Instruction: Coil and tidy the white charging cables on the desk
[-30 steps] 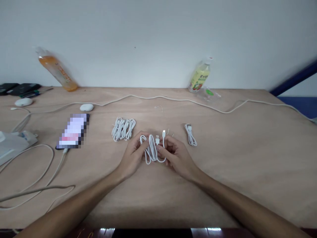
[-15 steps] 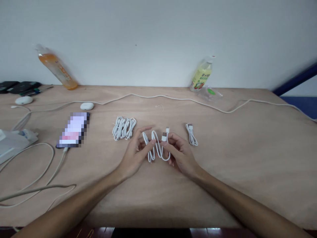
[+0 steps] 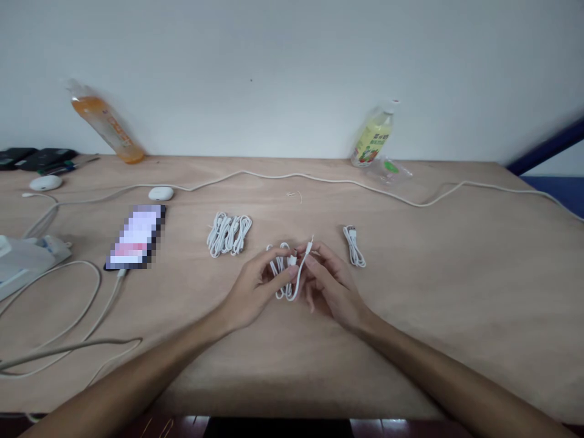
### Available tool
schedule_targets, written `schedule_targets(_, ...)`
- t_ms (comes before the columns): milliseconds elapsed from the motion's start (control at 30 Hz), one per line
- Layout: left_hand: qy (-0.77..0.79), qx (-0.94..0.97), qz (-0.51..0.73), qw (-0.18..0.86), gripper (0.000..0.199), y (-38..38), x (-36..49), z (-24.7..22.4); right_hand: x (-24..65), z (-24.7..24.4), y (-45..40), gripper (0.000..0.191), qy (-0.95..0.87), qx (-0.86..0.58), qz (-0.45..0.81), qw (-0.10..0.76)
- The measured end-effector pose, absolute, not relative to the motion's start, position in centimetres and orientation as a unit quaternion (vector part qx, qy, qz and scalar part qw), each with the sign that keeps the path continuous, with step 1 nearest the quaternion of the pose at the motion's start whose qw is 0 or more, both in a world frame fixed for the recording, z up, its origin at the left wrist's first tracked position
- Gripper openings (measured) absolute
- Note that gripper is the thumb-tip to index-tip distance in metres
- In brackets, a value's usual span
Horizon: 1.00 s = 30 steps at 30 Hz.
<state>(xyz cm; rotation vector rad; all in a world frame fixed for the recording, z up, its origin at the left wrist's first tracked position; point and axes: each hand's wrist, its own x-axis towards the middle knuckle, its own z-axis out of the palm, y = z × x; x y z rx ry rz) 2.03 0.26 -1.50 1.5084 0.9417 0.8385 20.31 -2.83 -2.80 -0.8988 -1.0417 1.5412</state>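
Note:
A white USB cable (image 3: 289, 294) hangs in loose loops between my two hands, just above the table. My left hand (image 3: 255, 283) pinches its loops together with one plug, thumb in front. With thumb and forefinger, my right hand (image 3: 331, 280) grips the cable near its other connector, which points up and away. Beyond my left hand lies a row of coiled white cables (image 3: 228, 234). One more coiled cable (image 3: 354, 246) rests on the table past my right hand.
A long white cord (image 3: 292, 176) crosses the table's back. To the left are a phone (image 3: 137, 237) with a charging lead, white earbud cases (image 3: 160, 193) and a white box (image 3: 22, 261). An orange drink bottle (image 3: 107, 131) and a yellow one (image 3: 373, 137) stand by the wall.
The plug and several loops have shifted from my right hand towards my left, bunching closer together. My right hand now holds only the stretch by the other connector.

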Motion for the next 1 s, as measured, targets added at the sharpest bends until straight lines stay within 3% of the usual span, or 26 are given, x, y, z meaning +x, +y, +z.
schedule_targets(167, 0.383, 0.641, 0.354, 0.563, 0.029, 0.3, 2.1, -1.2, 20.1, -2.9, -3.1, 0.039, -0.46, -0.399, 0.596, 0.524)
schedule_targets(333, 0.35, 0.622, 0.334, 0.616, 0.043, 0.1, 2.4, -0.5, 20.1, -2.7, -3.3, 0.033, -0.502, -0.438, 0.515, 0.539)
schedule_targets(700, 0.321, 0.579, 0.299, 0.687, 0.044, 0.2, 1.9, -0.9, 20.7, -2.5, -2.6, 0.032, -0.494, -0.433, 0.551, 0.515)
schedule_targets(867, 0.349, 0.617, 0.377, 0.596, 0.023, 0.1, 2.0, -1.1, 20.5, -2.3, -2.8, 0.03, -0.51, -0.441, 0.519, 0.526)
schedule_targets(1000, 0.356, 0.673, 0.417, 0.497, 0.021, 0.0, 1.9, -1.3, 20.3, -2.4, -3.0, 0.025, -0.534, -0.437, 0.506, 0.517)
